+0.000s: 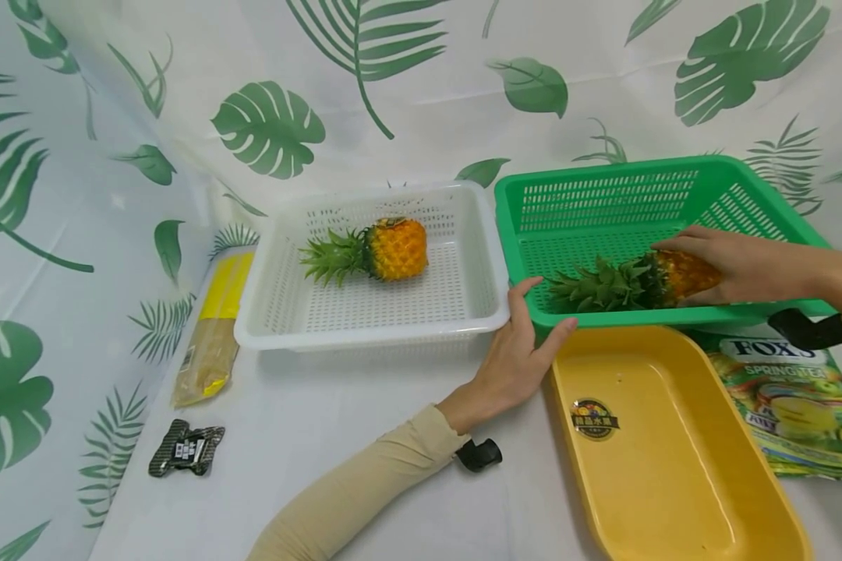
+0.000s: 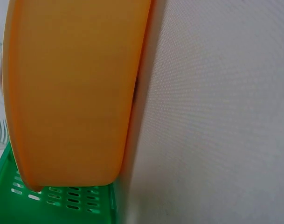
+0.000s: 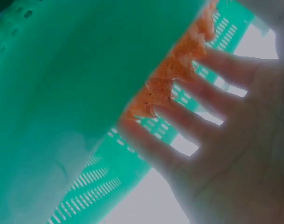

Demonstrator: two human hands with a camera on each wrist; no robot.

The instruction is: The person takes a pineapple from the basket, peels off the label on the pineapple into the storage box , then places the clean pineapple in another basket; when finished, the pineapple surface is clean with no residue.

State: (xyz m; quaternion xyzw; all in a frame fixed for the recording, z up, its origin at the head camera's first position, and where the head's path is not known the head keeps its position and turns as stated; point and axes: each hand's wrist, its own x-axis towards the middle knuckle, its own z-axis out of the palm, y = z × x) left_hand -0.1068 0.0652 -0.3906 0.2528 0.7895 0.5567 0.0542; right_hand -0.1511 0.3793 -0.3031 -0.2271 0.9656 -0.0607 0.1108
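A pineapple lies in the green basket, its leafy crown pointing left. My right hand grips the fruit's body from its right end. In the right wrist view, its spread fingers reach the orange skin behind the basket's green wall. My left hand rests at the basket's near left corner, thumb by the front rim and index finger by the left rim; its other fingers are mostly hidden. Another pineapple lies on its side in the white basket, left of the green one.
A yellow tray stands in front of the green basket, beside a green FOX'S bag. At left lie a yellow-and-clear packet and a small black wrapped packet. A leaf-print cloth hangs behind the baskets.
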